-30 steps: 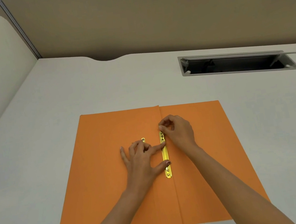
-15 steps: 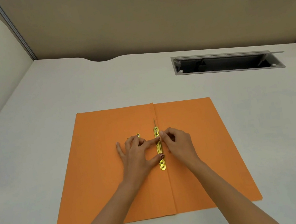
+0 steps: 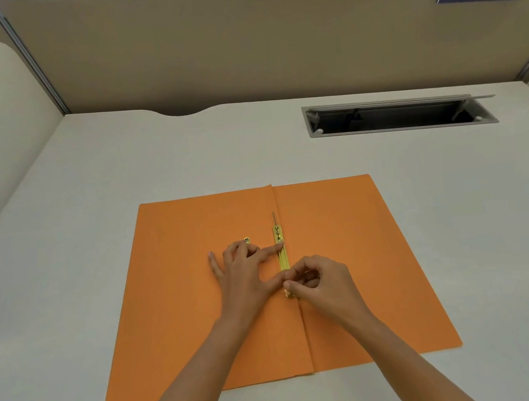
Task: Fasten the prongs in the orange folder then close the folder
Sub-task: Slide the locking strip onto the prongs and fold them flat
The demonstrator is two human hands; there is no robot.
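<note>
— Working the near end of the brass fastener bar (image 3: 283,259) now, is that it?

— Yes, by my reading. The orange folder (image 3: 354,276) lies open and flat on the table (image 3: 84,211), and the bar runs along the crease in the middle. The right hand (image 3: 324,282) has its thumb and forefinger pinched at the bar's near end; what exactly sits between them is hidden by the fingers, so I cannot tell whether it is the prong or a slider.

— And the left hand (image 3: 244,276)?

— Spread flat on the left leaf, its grip open, holding nothing. The forefinger (image 3: 272,250) presses on the bar near the far end and the thumb lies close to the right hand's pinch.

— What is that thin spike beyond the bar?

— The far prong (image 3: 274,218), I judge, pointing away along the crease. It does not look tucked under anything yet. A small brass piece (image 3: 246,239) also sits loose beside the left knuckles.

— So how should the near end be done well?

— Keep the left forefinger pressing so the bar cannot slide or lift. Bend the metal flat along the bar, not sideways, and press it down fully. A prong left proud would likely stop the cover from lying shut.

— Then the far one?

— Likely the same there, and only then fold the left leaf over the right.
</note>
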